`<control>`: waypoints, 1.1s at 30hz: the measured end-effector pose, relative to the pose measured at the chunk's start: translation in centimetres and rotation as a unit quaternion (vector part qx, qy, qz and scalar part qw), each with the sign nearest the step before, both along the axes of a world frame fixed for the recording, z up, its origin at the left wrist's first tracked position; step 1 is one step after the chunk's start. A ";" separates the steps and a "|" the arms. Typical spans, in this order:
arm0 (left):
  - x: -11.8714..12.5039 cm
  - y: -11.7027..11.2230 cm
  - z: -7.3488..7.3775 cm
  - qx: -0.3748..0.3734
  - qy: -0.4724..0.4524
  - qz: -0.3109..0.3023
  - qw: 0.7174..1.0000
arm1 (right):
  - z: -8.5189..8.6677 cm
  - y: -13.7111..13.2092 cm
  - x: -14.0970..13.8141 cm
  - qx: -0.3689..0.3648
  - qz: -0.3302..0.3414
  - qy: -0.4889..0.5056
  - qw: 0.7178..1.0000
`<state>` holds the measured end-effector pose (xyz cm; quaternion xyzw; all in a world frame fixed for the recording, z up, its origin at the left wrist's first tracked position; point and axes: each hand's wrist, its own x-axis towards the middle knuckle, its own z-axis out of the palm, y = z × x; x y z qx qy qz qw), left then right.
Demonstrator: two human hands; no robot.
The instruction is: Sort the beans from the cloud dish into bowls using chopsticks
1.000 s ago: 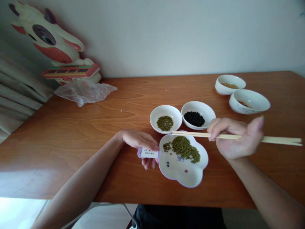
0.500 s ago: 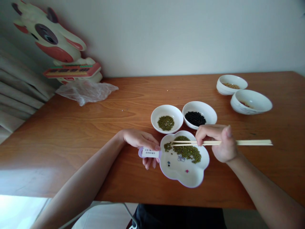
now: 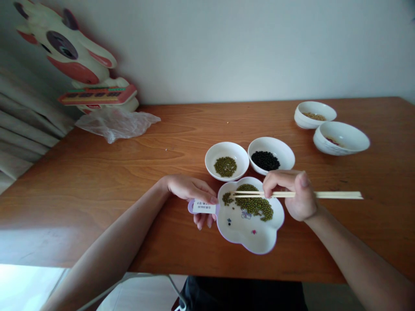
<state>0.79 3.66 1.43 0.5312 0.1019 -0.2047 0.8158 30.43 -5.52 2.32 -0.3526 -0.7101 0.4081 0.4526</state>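
My left hand (image 3: 194,192) grips the purple handle of a white flower-shaped dish (image 3: 246,235); a paper label (image 3: 204,207) covers part of that handle. Green mung beans (image 3: 259,206) lie across the dish's upper half, with a small cluster apart at its left side. Closed around a pair of pale wooden chopsticks (image 3: 337,195) is my right hand (image 3: 292,192), over the dish's right edge. The chopstick tips reach the beans near the small left cluster; whether a bean is between them I cannot tell.
Just behind the dish stand a bowl of green beans (image 3: 227,149) and a bowl of black beans (image 3: 287,151). Two more white bowls (image 3: 353,138) are at the back right. A plastic bag (image 3: 119,127) lies before a cow-shaped toy keyboard (image 3: 100,95) at the left.
My right hand and the chopsticks have shifted slightly left. The small left cluster of beans looks a little more gathered. My left hand keeps its hold on the handle.
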 end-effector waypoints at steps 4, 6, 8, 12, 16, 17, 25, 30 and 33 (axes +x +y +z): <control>0.0 0.0 0.0 0.001 0.000 0.001 1.000 | -0.2 0.0 0.0 0.003 -0.002 -0.002 1.000; 0.0 0.1 -0.1 0.002 -0.003 -0.003 1.000 | -0.2 0.0 0.1 0.008 -0.004 0.003 1.000; 0.0 0.1 -0.1 0.003 -0.005 -0.004 1.000 | 0.0 0.0 0.1 0.009 -0.004 0.008 1.000; 0.0 0.1 0.0 0.003 -0.007 -0.003 1.000 | 0.2 0.0 0.1 0.001 -0.001 0.002 1.000; 0.0 0.0 0.0 0.002 -0.007 -0.003 1.000 | 0.3 0.0 0.1 0.003 -0.005 0.000 1.000; 0.0 0.0 0.0 0.001 -0.006 -0.002 1.000 | 0.3 0.0 0.1 0.005 -0.004 -0.002 1.000; 0.0 0.1 -0.1 0.002 -0.008 -0.005 1.000 | 0.6 0.1 0.2 0.025 -0.009 -0.013 1.000; 0.0 0.1 0.1 0.006 -0.014 -0.013 1.000 | 0.5 0.0 0.0 0.022 -0.009 -0.016 1.000; 0.0 0.1 0.1 0.004 -0.008 -0.007 1.000 | 0.5 0.0 0.0 0.020 -0.006 -0.015 1.000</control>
